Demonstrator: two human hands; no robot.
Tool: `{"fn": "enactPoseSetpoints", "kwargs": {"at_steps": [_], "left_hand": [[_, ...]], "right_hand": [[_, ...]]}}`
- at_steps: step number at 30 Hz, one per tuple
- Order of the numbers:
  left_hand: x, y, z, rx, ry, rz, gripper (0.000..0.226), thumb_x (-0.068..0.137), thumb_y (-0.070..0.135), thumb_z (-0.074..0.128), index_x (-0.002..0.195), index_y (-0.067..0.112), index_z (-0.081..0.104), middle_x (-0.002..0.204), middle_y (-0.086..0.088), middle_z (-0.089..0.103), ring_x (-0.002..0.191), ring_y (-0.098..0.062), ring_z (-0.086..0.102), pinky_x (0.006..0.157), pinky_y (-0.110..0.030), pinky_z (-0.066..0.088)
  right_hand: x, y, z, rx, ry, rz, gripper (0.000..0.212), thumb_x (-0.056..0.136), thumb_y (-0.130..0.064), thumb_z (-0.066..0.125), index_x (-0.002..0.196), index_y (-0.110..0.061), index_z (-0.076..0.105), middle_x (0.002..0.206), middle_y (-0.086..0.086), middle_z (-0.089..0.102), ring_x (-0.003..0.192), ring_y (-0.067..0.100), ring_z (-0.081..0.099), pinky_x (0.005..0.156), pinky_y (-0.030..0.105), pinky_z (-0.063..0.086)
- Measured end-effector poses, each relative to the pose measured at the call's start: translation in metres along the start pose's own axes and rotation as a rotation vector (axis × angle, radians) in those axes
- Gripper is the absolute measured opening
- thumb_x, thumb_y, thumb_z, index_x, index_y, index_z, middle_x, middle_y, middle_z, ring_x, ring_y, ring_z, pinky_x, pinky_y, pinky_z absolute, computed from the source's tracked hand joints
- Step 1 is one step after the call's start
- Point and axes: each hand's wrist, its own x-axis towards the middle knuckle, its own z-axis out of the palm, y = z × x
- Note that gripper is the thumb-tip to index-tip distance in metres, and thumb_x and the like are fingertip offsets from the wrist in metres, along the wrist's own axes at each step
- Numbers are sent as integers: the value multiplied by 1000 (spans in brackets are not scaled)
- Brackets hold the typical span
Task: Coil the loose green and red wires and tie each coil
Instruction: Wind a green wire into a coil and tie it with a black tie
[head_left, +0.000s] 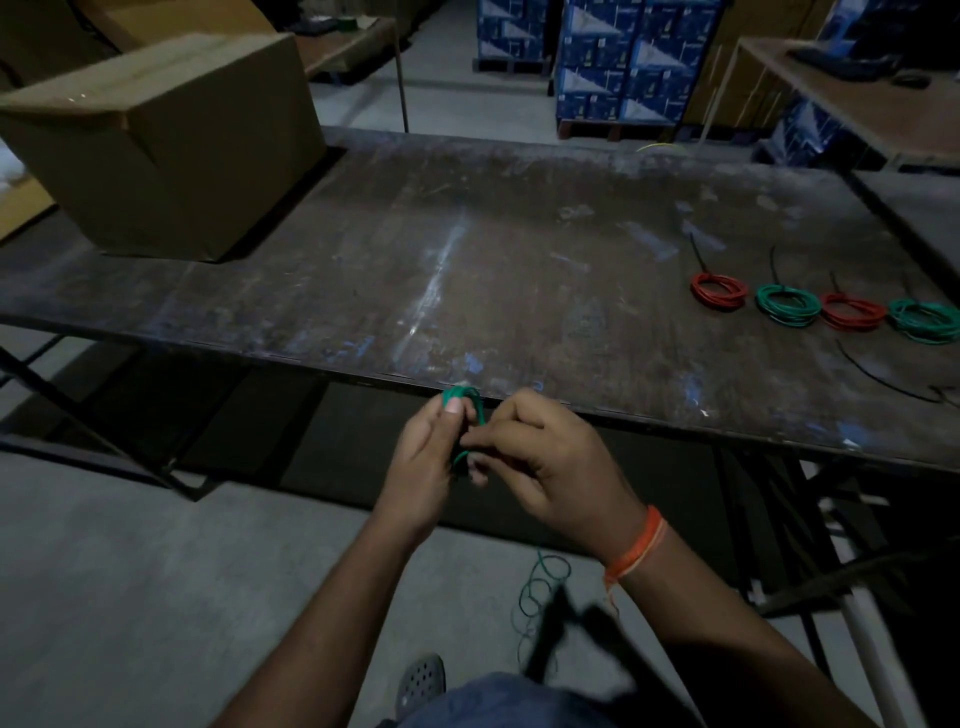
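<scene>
Progress check, near to far. Loose green wire (540, 587) trails in slack loops down to the floor below the forearms, just beside a sandalled foot (423, 680); this length is not yet wound. Above it, approx. at the near table edge, both hands work one small green coil (462, 397). Left hand (428, 457) grips the coil, thumb pressed over the turns, fingers curled behind. Right hand (545, 462), w/ orange wristband (636, 553), pinches the wire strand just beside the left hand, fingers curled. Judgement: winding step in progress, coil only a few turns, tie not yet fitted. Table (467, 260) surface far right holds four finished coils in a row: red coil (719, 293), green coil (787, 306), second red coil (852, 312), second green coil (924, 319). At least the two left ones show a black tie tail sticking up; ties on the other two are too dim to confirm. Loose black tie (883, 376) lies near that row, prob. spare stock for the current coil. Far left: cardboard box (166, 140). Remaining, as far as visible: finish winding, tie the coil. No loose red wire seen.
</scene>
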Motion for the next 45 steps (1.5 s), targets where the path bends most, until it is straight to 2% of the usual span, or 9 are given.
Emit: {"fn": "enactPoseSetpoints", "kwargs": {"at_steps": [13,19,22,26,30,33,37,42,45], "left_hand": [[-6,16,-17,-317,-142,-95,31,99,34,43,73,17,49,51,9,21,44,-8,12,42,-21,12],[-5,26,-35,-435,-136,-98,32,101,34,41,75,18,47,51,11,21,43,-8,10,42,-23,10],[-7,20,-30,-331,-154,-126,30,100,34,43,75,16,45,52,9,22,43,-5,14,42,-21,10],[-7,21,-21,-378,-182,-126,30,101,32,40,75,16,44,52,10,22,42,-3,17,42,-22,9],[-4,34,-27,-401,-150,-86,33,103,31,36,74,18,46,51,12,22,41,-3,15,44,-24,8],[-9,35,-33,-280,-111,-79,31,101,32,39,74,17,46,51,9,24,43,-6,14,43,-22,9],[-15,24,-25,-290,-136,-113,29,98,33,43,75,15,44,54,6,18,45,-7,12,44,-23,8],[-6,36,-27,-334,-132,-96,29,98,32,42,74,17,44,52,8,21,42,-4,15,44,-23,6],[-9,32,-26,-284,-116,-103,29,97,33,44,74,16,44,54,5,19,44,-6,13,44,-22,7]], "right_hand": [[-7,34,-1,15,65,383,10,88,-6,71,93,-14,74,86,-4,57,80,5,57,72,15,42],[-77,72,26,-34,-678,1011,26,86,-7,64,61,-14,68,72,4,71,76,23,70,69,33,52],[-75,97,22,-350,-596,1191,20,90,-11,57,96,0,73,104,23,73,102,37,70,81,34,53],[-41,93,55,67,-82,1097,26,91,-3,56,81,-21,72,86,11,75,87,30,73,86,45,59],[-44,53,64,455,-688,920,30,99,2,53,79,-14,67,64,-7,69,62,4,64,62,21,51],[-72,85,44,223,-1094,1022,21,91,6,52,85,4,72,75,16,75,79,33,74,70,38,61],[-63,108,62,-168,-294,951,17,88,-4,64,95,-11,78,94,10,78,92,25,73,83,33,54],[-71,91,67,206,-914,961,25,96,-6,59,76,-15,71,84,18,75,67,17,69,66,28,53],[-76,108,49,-250,-701,976,18,95,-17,60,97,-15,77,103,13,76,101,29,69,85,29,49]]}}
